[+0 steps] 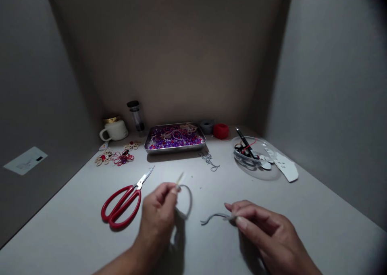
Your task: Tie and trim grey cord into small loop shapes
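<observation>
My left hand (160, 208) is closed in a pinch on a grey cord (191, 202), which curves out in a loop to the right of the fingers. A thin pale yellowish strip (180, 177) sticks up from the same fingertips; its kind is unclear. Lower right, my right hand (266, 234) pinches another stretch of grey cord (216, 215) between thumb and fingers, its loose ends pointing left. Whether the two stretches are one cord I cannot tell. Red-handled scissors (127, 204) lie just left of my left hand, blades slightly apart.
A metal tray (175, 149) of purple, red and clear beads stands at the back. Beside it are grey (207, 126) and red cord spools (221, 131). Beaded cord flowers (123, 158), a white mug (116, 130) and a clear tube (136, 117) are left; a plastic dish (246, 162) is right.
</observation>
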`<move>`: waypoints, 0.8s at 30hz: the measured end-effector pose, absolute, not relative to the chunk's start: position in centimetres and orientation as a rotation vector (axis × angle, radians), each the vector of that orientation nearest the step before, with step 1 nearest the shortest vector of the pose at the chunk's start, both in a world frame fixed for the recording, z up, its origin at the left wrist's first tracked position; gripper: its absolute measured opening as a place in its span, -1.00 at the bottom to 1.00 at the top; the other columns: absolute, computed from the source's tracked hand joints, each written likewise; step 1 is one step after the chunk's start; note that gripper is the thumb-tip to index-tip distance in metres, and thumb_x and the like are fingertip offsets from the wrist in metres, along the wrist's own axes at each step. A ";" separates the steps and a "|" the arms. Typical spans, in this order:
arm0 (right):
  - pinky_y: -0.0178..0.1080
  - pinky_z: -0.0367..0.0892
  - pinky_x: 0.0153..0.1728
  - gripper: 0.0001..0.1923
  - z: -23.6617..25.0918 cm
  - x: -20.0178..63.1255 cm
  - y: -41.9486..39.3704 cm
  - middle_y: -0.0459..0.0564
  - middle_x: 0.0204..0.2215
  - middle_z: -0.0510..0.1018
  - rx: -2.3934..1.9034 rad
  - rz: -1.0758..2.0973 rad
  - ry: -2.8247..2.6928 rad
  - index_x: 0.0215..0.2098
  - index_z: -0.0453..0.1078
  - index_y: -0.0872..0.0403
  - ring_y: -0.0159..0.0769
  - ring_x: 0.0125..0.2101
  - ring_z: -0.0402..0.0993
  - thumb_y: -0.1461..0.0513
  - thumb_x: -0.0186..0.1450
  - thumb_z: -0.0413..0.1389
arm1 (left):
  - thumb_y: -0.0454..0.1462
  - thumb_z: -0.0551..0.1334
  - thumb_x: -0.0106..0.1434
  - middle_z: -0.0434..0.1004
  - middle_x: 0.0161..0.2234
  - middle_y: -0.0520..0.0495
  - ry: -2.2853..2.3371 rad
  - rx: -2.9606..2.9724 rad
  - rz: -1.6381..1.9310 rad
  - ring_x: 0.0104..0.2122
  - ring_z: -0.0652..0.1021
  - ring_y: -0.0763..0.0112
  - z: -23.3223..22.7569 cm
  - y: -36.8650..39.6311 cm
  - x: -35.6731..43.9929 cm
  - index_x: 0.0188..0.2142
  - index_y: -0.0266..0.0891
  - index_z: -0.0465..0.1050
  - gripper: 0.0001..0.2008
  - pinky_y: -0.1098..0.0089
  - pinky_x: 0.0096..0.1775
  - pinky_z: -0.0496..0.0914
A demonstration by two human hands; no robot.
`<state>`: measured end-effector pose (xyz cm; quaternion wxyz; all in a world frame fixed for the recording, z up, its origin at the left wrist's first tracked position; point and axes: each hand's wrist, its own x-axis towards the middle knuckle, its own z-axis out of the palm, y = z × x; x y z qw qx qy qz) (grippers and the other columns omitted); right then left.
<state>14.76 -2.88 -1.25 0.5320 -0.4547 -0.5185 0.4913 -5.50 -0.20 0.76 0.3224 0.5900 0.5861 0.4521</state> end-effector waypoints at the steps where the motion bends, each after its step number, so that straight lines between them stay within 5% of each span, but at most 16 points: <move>1: -0.24 0.32 -0.19 -0.83 -1.2 15.0 -2.8 0.04 -0.37 0.54 -1.088 1.214 -1.188 -0.52 0.48 0.07 -0.15 -0.21 0.44 0.13 0.09 0.21 | -0.22 0.09 0.20 0.37 -0.59 0.04 1.591 1.623 1.207 -0.57 0.36 0.41 0.8 0.5 -6.3 -0.40 -0.25 0.41 -0.81 0.44 -0.53 0.22; 4: -0.32 0.27 -0.43 -0.79 -1.0 14.9 -2.6 -0.03 -0.50 0.50 -1.101 1.407 -1.050 -0.52 0.47 0.08 -0.30 -0.44 0.40 0.09 0.06 0.23 | -0.35 0.11 0.13 0.50 -0.42 -0.09 1.627 2.026 1.032 -0.38 0.47 0.26 0.4 2.3 -7.9 -0.35 -0.26 0.49 -0.83 0.29 -0.31 0.32; 9: -0.33 0.19 -0.46 -0.79 -0.8 14.2 -2.6 -0.05 -0.58 0.46 -1.127 1.550 -1.003 -0.51 0.44 0.14 -0.36 -0.50 0.33 0.13 0.04 0.22 | -0.39 0.12 0.11 0.47 -0.24 -0.17 1.471 2.175 1.154 -0.20 0.43 0.19 0.6 1.2 -6.5 -0.21 -0.26 0.44 -0.75 0.21 -0.19 0.32; 14: -0.32 0.14 -0.50 -0.81 -0.3 14.1 -2.9 -0.09 -0.60 0.39 -1.180 1.531 -1.211 -0.51 0.42 0.16 -0.39 -0.54 0.24 0.16 0.07 0.17 | -0.29 0.15 0.16 0.45 -0.47 -0.02 1.258 1.918 0.822 -0.43 0.45 0.36 2.8 -1.8 -3.7 -0.47 -0.22 0.44 -0.86 0.37 -0.39 0.32; 24: -0.33 0.19 -0.53 -0.82 0.5 13.8 -3.1 -0.10 -0.65 0.41 -1.218 1.464 -1.284 -0.55 0.44 0.15 -0.40 -0.58 0.27 0.16 0.03 0.18 | -0.35 0.16 0.05 0.39 -0.56 0.03 1.329 1.716 0.583 -0.52 0.40 0.41 2.5 -2.2 -2.5 -0.56 -0.25 0.40 -0.90 0.44 -0.47 0.25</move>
